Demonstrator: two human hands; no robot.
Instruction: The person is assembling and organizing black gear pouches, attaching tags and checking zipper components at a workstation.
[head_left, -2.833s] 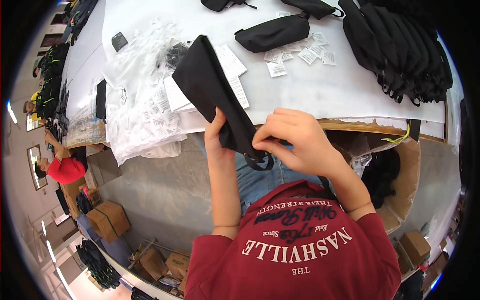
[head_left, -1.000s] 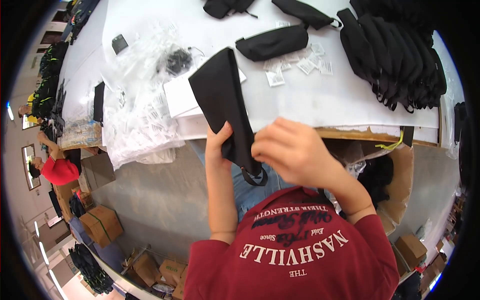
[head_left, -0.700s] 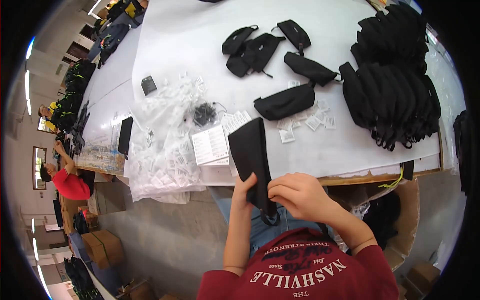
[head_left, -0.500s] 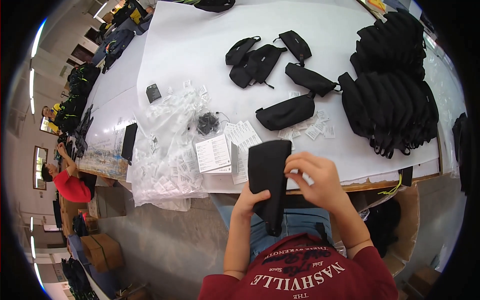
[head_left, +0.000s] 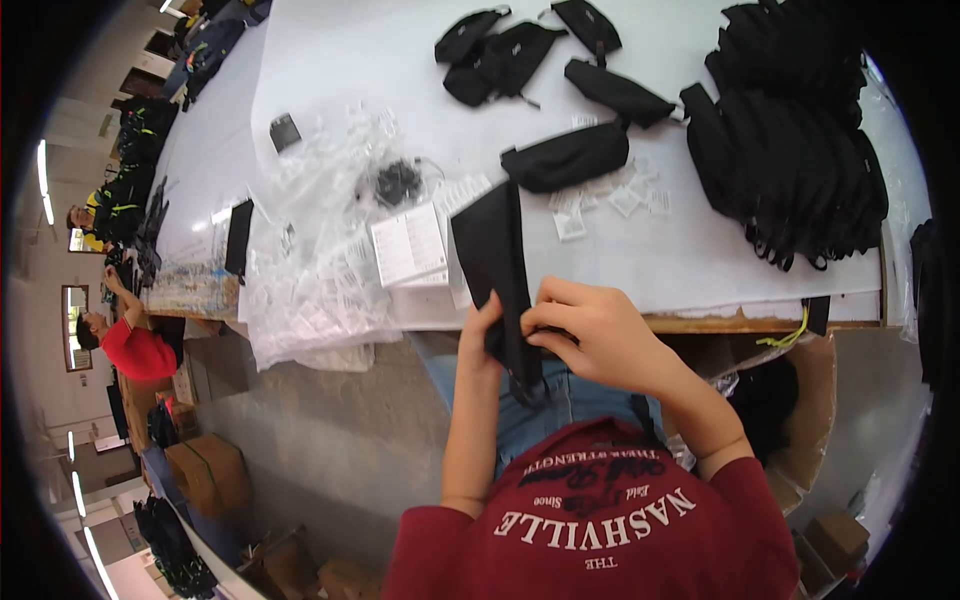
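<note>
Fingers (head_left: 545, 325) of both hands pinch a flat black fabric pouch (head_left: 495, 270).
Left hand (head_left: 480, 335) grips its left edge, right hand (head_left: 590, 335) its right, above the white table (head_left: 700, 260) edge.

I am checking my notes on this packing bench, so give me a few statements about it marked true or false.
1. Both hands, left hand and right hand, grip the flat black fabric pouch. True.
2. The big pile of black bags lies at the table's left end. False: it lies at the right.
3. Crumpled clear plastic bags lie left of the pouch. True.
4. The white table carries a red pouch. False: the pouches are black.
</note>
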